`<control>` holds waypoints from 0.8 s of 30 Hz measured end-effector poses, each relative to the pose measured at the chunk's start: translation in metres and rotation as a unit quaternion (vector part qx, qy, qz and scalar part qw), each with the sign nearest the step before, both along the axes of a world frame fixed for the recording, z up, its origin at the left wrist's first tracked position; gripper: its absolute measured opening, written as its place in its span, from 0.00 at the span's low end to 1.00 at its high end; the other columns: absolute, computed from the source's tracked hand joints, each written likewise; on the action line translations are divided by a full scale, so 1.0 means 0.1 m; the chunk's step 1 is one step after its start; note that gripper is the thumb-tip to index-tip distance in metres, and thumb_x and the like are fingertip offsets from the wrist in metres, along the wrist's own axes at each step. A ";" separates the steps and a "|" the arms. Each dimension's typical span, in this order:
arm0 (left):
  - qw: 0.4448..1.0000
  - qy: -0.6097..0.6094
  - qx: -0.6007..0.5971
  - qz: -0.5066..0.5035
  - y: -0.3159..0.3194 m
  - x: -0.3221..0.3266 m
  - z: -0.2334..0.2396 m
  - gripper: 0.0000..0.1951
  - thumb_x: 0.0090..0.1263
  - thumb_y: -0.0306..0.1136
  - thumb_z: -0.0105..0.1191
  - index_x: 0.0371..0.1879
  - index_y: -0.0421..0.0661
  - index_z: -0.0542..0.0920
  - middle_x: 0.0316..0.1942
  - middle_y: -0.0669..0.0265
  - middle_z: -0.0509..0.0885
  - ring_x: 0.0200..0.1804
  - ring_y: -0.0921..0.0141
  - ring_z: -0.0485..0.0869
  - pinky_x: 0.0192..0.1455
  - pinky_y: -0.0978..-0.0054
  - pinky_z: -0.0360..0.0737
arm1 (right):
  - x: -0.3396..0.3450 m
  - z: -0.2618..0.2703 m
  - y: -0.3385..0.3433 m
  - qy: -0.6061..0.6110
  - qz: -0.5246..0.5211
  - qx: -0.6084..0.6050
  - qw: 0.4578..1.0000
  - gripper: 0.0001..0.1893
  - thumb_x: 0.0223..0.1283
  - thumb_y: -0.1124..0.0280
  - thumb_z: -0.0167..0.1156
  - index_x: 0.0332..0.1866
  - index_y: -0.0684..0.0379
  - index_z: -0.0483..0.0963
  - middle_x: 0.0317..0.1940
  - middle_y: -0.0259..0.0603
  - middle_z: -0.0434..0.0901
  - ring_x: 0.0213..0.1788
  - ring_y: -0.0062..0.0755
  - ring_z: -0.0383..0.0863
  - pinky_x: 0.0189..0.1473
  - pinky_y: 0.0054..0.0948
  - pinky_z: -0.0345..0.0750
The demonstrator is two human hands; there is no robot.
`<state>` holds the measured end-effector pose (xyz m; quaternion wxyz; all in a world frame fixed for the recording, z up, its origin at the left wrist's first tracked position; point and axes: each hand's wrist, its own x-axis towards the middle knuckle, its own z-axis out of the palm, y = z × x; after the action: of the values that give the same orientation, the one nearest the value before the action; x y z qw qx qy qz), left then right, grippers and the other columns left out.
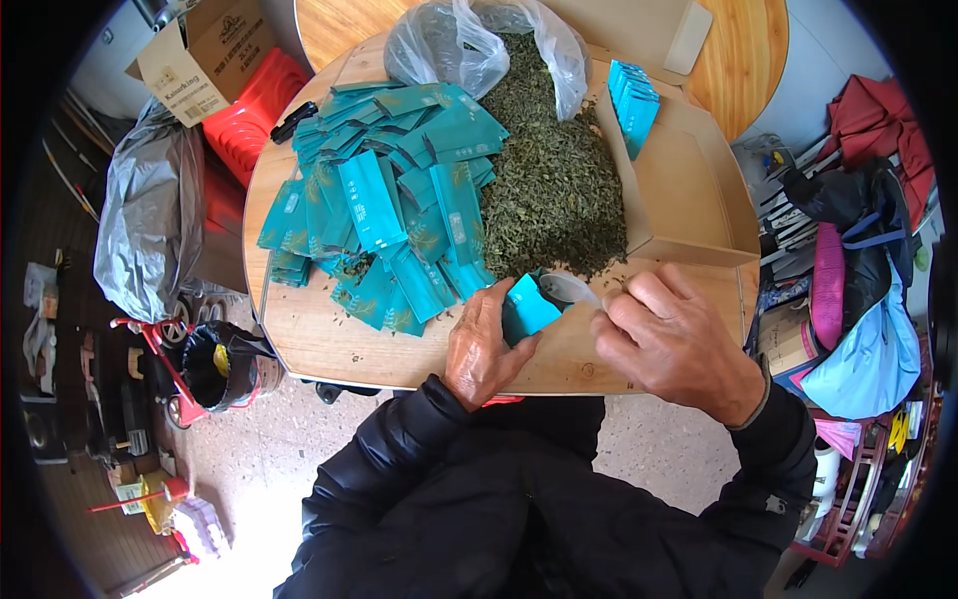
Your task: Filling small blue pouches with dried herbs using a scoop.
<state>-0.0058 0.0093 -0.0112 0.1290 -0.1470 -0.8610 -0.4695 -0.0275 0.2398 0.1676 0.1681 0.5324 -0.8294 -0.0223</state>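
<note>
My left hand (485, 346) holds a teal packet (530, 308) near the table's front edge, its opened mouth turned to the right. Between the fingers of my right hand (666, 337) is the handle of a translucent plastic scoop (570, 287), whose bowl is at the packet's mouth. How much lies in the scoop or packet I cannot tell. Just beyond both hands spreads a heap of dried leaves, seemingly loose tea (554, 195), spilling out of a clear plastic bag (441, 45). To its left is a large pile of teal packets (374, 195).
A cardboard tray (696, 180) stands on the right of the wooden table (314, 341), with a row of upright teal packets (635, 105) inside. A black object (294, 122) lies at the left rim. Left of the table are a red plastic stool (251, 112) and a cardboard box (198, 64).
</note>
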 end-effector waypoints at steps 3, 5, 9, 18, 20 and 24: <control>0.999 -0.040 -0.002 -0.004 -0.01 0.02 0.02 0.39 0.64 0.35 0.73 0.73 0.37 0.70 0.62 0.42 0.81 0.64 0.42 0.80 0.66 0.49 0.81 | 0.00 0.01 0.01 -0.002 0.012 -0.001 1.000 0.09 0.52 0.72 0.68 0.38 0.60 0.80 0.38 0.37 0.76 0.44 0.35 0.77 0.44 0.36 0.76; 0.999 -0.038 0.000 -0.003 0.00 0.00 0.01 0.39 0.64 0.35 0.73 0.73 0.37 0.70 0.62 0.42 0.81 0.64 0.42 0.80 0.66 0.49 0.81 | 0.00 0.04 0.04 0.005 0.002 -0.013 1.000 0.09 0.52 0.72 0.68 0.38 0.60 0.80 0.38 0.37 0.76 0.44 0.35 0.77 0.44 0.36 0.77; 0.999 -0.042 0.006 -0.005 0.02 0.02 0.05 0.39 0.64 0.34 0.73 0.73 0.37 0.70 0.61 0.42 0.81 0.64 0.42 0.81 0.66 0.49 0.81 | 0.05 -0.02 0.04 -0.017 0.005 0.012 1.000 0.08 0.53 0.73 0.69 0.38 0.60 0.81 0.39 0.38 0.79 0.43 0.36 0.78 0.44 0.36 0.77; 1.000 -0.003 -0.002 -0.003 -0.02 0.00 0.00 0.40 0.64 0.33 0.75 0.74 0.38 0.70 0.57 0.45 0.81 0.58 0.44 0.83 0.61 0.51 0.81 | 0.02 0.01 0.25 0.008 -0.061 -0.075 0.995 0.09 0.55 0.72 0.70 0.40 0.60 0.82 0.40 0.39 0.82 0.41 0.37 0.80 0.41 0.37 0.79; 1.000 -0.005 0.002 0.000 -0.03 0.01 -0.02 0.40 0.64 0.33 0.75 0.74 0.38 0.70 0.57 0.46 0.81 0.58 0.45 0.83 0.61 0.52 0.82 | 0.03 -0.09 0.30 -0.015 -0.069 -0.078 0.994 0.09 0.54 0.77 0.72 0.41 0.60 0.82 0.40 0.40 0.83 0.40 0.39 0.81 0.40 0.37 0.79; 0.999 -0.022 0.030 0.007 -0.04 0.03 -0.08 0.41 0.63 0.32 0.76 0.75 0.38 0.70 0.58 0.48 0.81 0.59 0.47 0.84 0.59 0.54 0.83 | 0.07 -0.77 0.54 -0.114 -0.149 -0.241 0.952 0.11 0.54 0.84 0.73 0.42 0.61 0.82 0.39 0.43 0.83 0.40 0.43 0.82 0.41 0.37 0.79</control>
<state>-0.0031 0.0057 -0.0197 0.1175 -0.1264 -0.8503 -0.4973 -0.0209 0.2936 0.0909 0.1907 0.3450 -0.8937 0.2142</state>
